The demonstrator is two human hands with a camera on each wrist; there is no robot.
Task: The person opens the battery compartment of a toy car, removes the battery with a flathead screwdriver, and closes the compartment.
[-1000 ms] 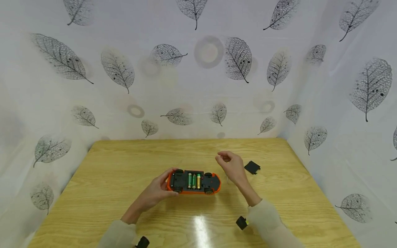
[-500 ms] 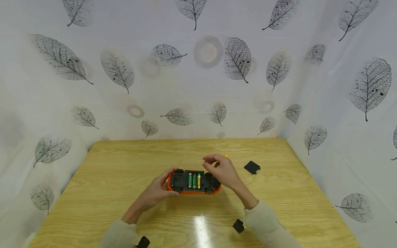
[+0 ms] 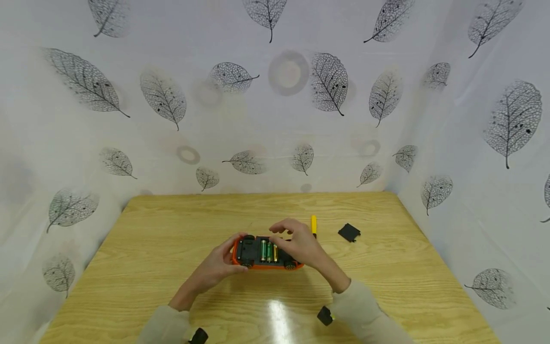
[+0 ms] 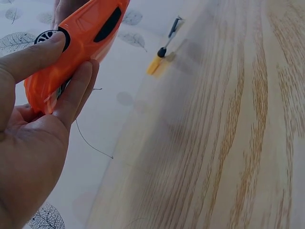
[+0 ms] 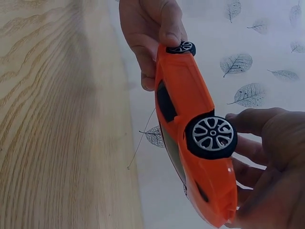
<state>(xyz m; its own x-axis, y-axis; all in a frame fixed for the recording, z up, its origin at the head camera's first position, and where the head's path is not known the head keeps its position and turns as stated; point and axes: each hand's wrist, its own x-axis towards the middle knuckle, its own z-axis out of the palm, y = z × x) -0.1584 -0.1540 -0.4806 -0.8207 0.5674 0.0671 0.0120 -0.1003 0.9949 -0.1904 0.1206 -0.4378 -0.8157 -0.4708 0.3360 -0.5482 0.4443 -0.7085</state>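
Observation:
An orange toy car (image 3: 246, 251) is held upside down above the wooden table, its black underside facing up. My left hand (image 3: 213, 264) grips one end of it; in the left wrist view the thumb lies on a wheel (image 4: 50, 37) and the fingers curl under the body. Green and gold batteries (image 3: 269, 251) sit side by side in the uncovered battery compartment. Over the other end hovers my right hand (image 3: 298, 242), thumb tip right at the batteries, fingers loosely bent. From the right wrist view, the right fingers (image 5: 248, 150) spread behind the car's underside, with no held object showing.
A yellow-handled screwdriver (image 3: 313, 224) lies on the table just beyond the right hand. To its right is a black battery cover (image 3: 349, 232). A leaf-patterned white cloth (image 3: 275, 119) lines the back and sides. Black wrist cameras (image 3: 325, 316) sit by the cuffs.
My right hand has moved left, from beside the car to over its battery compartment, bringing the yellow screwdriver handle into sight. The left hand and the car have stayed in place.

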